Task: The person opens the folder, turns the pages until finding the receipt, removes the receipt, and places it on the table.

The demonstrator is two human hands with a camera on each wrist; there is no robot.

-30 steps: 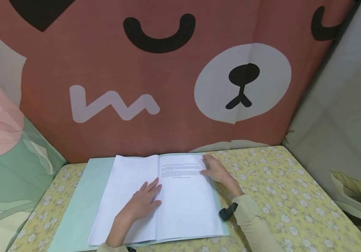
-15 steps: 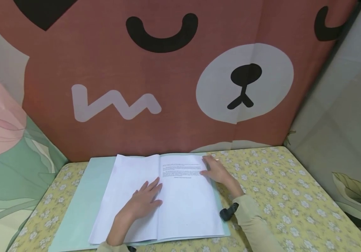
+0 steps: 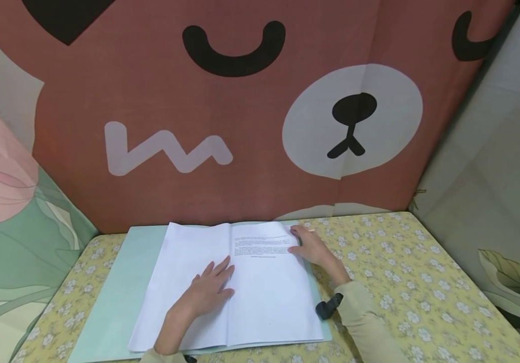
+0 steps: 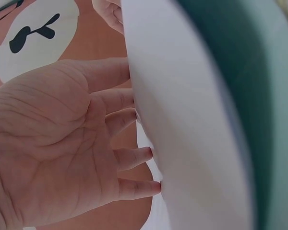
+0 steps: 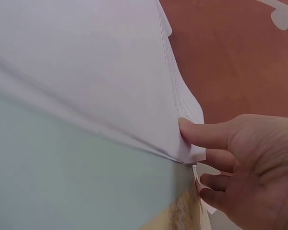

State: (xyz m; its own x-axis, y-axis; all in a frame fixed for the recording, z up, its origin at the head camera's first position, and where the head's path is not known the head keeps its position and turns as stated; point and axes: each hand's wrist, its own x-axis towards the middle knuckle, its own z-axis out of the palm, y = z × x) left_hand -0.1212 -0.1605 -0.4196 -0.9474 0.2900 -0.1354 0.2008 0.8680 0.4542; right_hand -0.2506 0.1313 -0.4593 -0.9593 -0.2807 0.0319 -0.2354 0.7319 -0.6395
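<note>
An open booklet of white pages (image 3: pixel 269 297) lies in a pale green folder (image 3: pixel 119 282), with a short block of print high on its right-hand page. My left hand (image 3: pixel 205 292) rests on the left page, fingers spread and their tips near the centre fold; the left wrist view shows the fingertips of that hand (image 4: pixel 57 143) against the paper. At the upper right corner my right hand (image 3: pixel 311 244) pinches the page. In the right wrist view, the thumb of the right hand (image 5: pixel 264 158) lies on the page corner (image 5: pixel 182 143), with the index finger behind it.
A yellow flowered cloth (image 3: pixel 405 292) covers the table. Behind it rises a brown printed backdrop (image 3: pixel 241 111) with a bear face, and a grey leaf-printed panel (image 3: pixel 491 166) stands on the right. A black wrist camera (image 3: pixel 329 306) sits at the right sleeve.
The top edge of the right page has lifted and bowed slightly near my right fingers. My left hand has stayed in place on the left page.
</note>
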